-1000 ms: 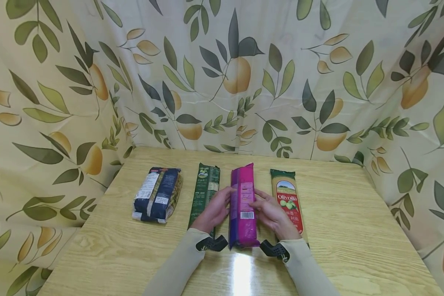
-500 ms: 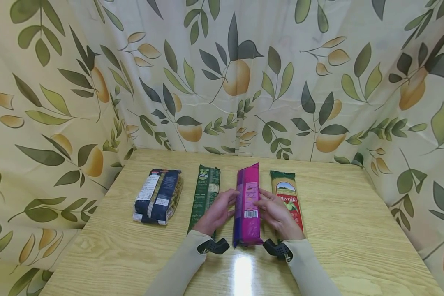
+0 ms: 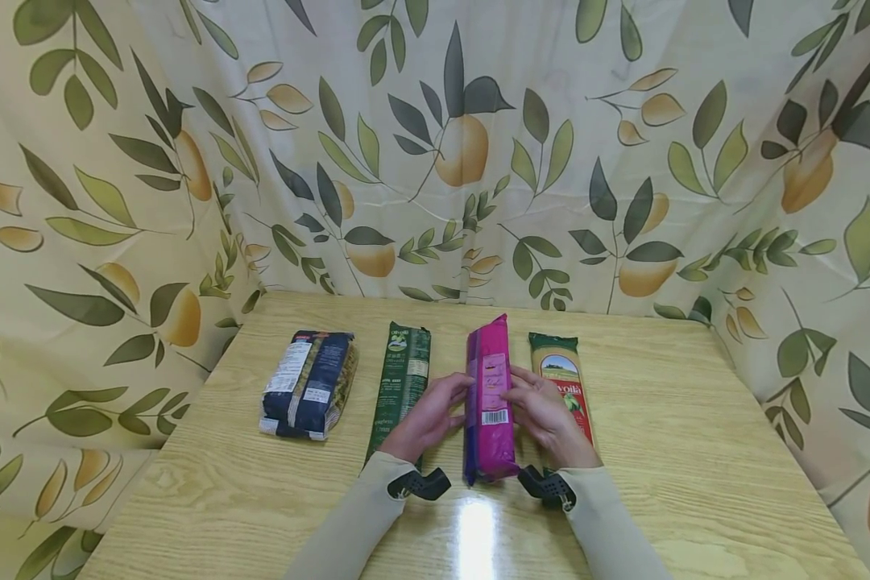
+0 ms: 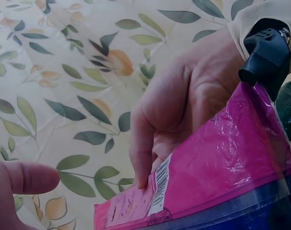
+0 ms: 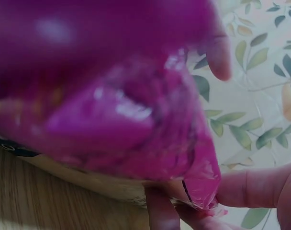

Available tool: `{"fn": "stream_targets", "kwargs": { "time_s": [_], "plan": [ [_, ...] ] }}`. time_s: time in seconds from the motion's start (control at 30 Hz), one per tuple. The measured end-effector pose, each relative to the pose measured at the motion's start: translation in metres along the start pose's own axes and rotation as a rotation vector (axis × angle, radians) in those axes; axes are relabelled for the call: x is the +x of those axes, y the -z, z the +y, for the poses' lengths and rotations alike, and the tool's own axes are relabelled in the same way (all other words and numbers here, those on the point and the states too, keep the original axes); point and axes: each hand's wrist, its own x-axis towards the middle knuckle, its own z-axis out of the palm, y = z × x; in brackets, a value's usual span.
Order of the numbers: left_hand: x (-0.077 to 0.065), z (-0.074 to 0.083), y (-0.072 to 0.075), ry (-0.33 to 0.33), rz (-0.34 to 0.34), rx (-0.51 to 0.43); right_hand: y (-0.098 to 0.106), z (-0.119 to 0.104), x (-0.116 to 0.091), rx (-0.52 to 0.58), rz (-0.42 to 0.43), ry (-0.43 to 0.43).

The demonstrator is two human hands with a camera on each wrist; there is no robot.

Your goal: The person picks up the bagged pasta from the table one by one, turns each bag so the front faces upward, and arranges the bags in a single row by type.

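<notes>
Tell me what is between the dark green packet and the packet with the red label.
The head view shows the pink packet between them, held in the left hand and the right hand.

Pink/purple pkt; dk grn pkt; navy bag; cream curtain w/ grn-leaf print.

Pink packet is showing glossy, creased plastic film; table is displaying smooth, glossy wood grain; printed curtain is presenting matt, lightly creased cloth.
</notes>
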Motion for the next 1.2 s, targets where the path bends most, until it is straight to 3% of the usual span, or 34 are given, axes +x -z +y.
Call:
{"fn": "stream_targets", "kwargs": {
  "time_s": [0.63, 1.2],
  "plan": [
    [0.001, 0.0, 0.0, 0.003, -0.046, 0.052, -0.008, -0.005, -0.004, -0.074, 0.053, 0.014],
    [0.0, 0.001, 0.003, 0.01, -0.045, 0.057, -0.015, -0.001, -0.001, -0.089, 0.004, 0.041]
  ]
}}
